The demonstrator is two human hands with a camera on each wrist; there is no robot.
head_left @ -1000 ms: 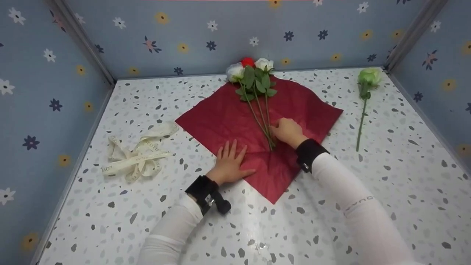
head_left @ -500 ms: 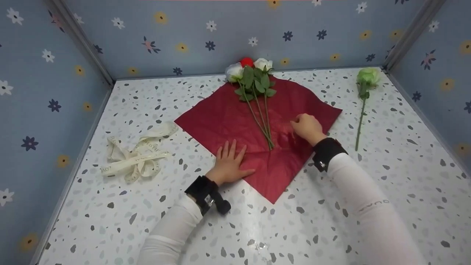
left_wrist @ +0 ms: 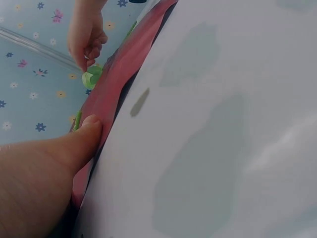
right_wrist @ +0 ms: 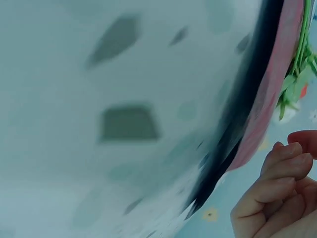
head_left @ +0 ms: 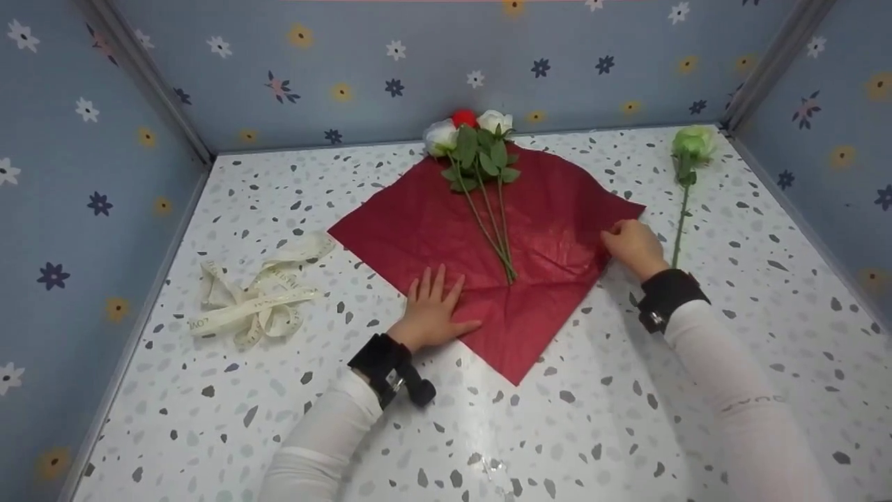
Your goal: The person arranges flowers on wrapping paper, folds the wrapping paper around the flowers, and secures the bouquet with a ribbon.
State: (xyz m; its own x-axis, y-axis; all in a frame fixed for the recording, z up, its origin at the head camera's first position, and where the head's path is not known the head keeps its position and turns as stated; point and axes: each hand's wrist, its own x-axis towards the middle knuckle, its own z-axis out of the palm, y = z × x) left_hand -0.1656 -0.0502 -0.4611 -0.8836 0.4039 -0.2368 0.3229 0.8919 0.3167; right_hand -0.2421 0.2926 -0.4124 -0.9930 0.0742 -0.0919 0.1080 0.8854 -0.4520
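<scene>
A thin, diamond-shaped dark-red sheet (head_left: 557, 216) lies mid-way on the white speckled worktop (head_left: 592, 432); its far side nears the blue flower-printed back wall (head_left: 432, 59), while a broad stretch of worktop runs from its near corner to the bottom of the head view; a looped cream ribbon with printed lettering (head_left: 254, 307) sits near its left corner, and a long-stemmed light-green rose (head_left: 693, 146) lies just off the right one.

The sheet's near corner points at the person; on it rest the crossing green stems (head_left: 510, 270) of a red rose (head_left: 464, 118) and two white roses (head_left: 441, 137), blooms at the back edge, stem ends towards the person; the light-green rose lies nearly parallel, bloom towards the wall.

The left hand (head_left: 428, 321) lies flat on the near-left edge, fingers spread; the right hand (head_left: 635, 245) is at the right edge, fingers loosely curled, nothing visible in them (whether it touches the sheet, I cannot tell).

The light-green rose's stem end is hidden behind a black wrist strap (head_left: 672, 296); leaves and neighbours partly cover the red bloom; the right wrist view cuts off the right hand.
</scene>
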